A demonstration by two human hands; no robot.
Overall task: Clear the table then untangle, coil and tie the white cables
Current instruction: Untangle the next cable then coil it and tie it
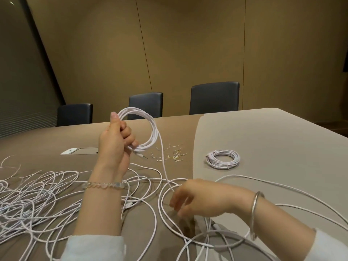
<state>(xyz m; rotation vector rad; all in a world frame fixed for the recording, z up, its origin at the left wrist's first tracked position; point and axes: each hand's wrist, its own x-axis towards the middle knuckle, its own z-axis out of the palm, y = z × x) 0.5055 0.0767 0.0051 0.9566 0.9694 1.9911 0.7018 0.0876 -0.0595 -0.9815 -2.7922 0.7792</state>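
White cable: one long strand runs from the coil (143,129) down to the right hand, then loops over the bench (263,140) toward the near right edge.
Left hand (115,140): raised above the bench, fingers (130,136) curled tight around several turns of the coil, thumb upright against the loops.
Coil: a round bundle of white turns held upright in the left hand; a short end with a small metal plug (141,155) hangs just below the fist.
Right hand (199,200): low over the bench, palm down, fingers loosely bent; the strand passes in at the fingertips, but blur hides whether they pinch it or merely touch it.
Tangle (37,194): many loose white cables lie heaped and crossed on the near left of the bench, spreading under both forearms.
Finished coil (223,159): a flat, tidy white ring lying on the lighter right part of the bench, well apart from both hands.
Twist ties (171,153): thin pale and yellowish wire pieces scattered between the held coil and the finished coil.
Bracelets: a beaded band (103,185) on the left wrist, a silver bangle (255,213) on the right.
Chairs (214,97): three dark seat backs along the far side of the bench.
Panel (79,151): a flat insert in the bench top, behind the left hand.
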